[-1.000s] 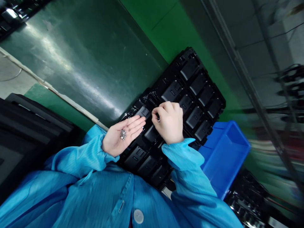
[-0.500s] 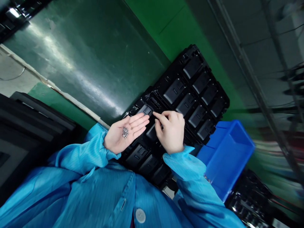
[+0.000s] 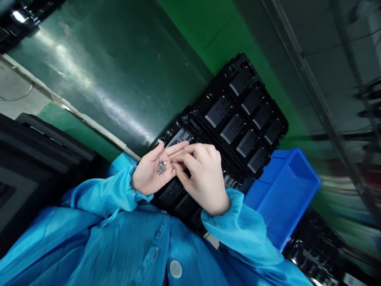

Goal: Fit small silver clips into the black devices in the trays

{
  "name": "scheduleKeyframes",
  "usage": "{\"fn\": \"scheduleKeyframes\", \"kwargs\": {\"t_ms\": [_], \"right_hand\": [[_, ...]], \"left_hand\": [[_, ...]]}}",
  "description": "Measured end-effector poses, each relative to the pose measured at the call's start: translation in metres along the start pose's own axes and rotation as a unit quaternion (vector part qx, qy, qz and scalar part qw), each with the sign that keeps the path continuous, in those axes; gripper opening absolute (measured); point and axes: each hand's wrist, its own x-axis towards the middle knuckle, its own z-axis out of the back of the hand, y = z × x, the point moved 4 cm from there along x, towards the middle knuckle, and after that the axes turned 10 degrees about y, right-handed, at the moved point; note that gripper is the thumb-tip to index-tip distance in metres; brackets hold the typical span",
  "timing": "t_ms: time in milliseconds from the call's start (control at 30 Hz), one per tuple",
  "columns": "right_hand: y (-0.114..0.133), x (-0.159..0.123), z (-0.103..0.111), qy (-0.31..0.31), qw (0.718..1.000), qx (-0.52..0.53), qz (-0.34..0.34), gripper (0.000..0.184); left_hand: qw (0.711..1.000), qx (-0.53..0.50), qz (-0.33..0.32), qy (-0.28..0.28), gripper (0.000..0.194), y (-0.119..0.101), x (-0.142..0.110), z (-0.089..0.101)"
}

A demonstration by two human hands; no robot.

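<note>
My left hand (image 3: pixel 149 174) lies palm up, cupping a small heap of silvery screws (image 3: pixel 161 168) in its palm. Over its fingers, my right hand (image 3: pixel 202 172) pinches thumb and forefinger at a tiny brass-coloured piece (image 3: pixel 171 162), too small to name for certain. Beneath and beyond both hands are black plastic trays (image 3: pixel 205 95) holding rows of black rectangular parts (image 3: pixel 218 111). A greyer part (image 3: pixel 180 136) in the nearer tray shows just past my left fingertips; my hands hide some of that tray.
A blue plastic bin (image 3: pixel 285 194) stands right of the trays. A green work surface (image 3: pixel 127 59) stretches to the upper left, with a pale edge strip (image 3: pixel 89 123). Dark stacked cases (image 3: pixel 35 159) are at the left, and more black parts (image 3: pixel 312 246) at the lower right.
My right hand has moved left and down from above the tray to my left palm, its fingertips now at the brass-coloured piece. My left fingers have curled slightly.
</note>
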Motion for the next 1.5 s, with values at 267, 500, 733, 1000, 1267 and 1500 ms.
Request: {"fn": "scheduleKeyframes", "kwargs": {"t_ms": [267,500,733,1000,1267,1500], "right_hand": [[-0.004,0.001,0.0,0.04,0.997,0.063,0.001,0.006],[-0.006,0.0,-0.004,0.066,0.992,0.108,0.006,0.008],[-0.007,0.0,-0.004,0.062,0.992,0.113,0.016,0.007],[-0.001,0.005,-0.007,0.025,0.999,0.035,0.03,0.01],[-0.008,0.006,-0.002,0.0,0.997,0.07,0.024,0.006],[-0.059,0.04,0.01,-0.04,0.998,-0.03,-0.025,0.007]], "left_hand": [[0.999,0.006,-0.009,0.038,0.062,0.005,0.0,-0.008],[0.999,-0.021,0.002,0.024,0.062,0.006,0.002,-0.01],[0.999,-0.035,0.006,0.011,0.061,0.005,0.003,-0.007],[1.0,-0.024,-0.006,0.002,0.058,0.003,0.003,-0.001],[0.998,-0.049,0.002,-0.029,0.058,0.002,0.004,0.004],[0.998,-0.048,-0.001,-0.047,0.057,0.004,0.005,0.015]]}}
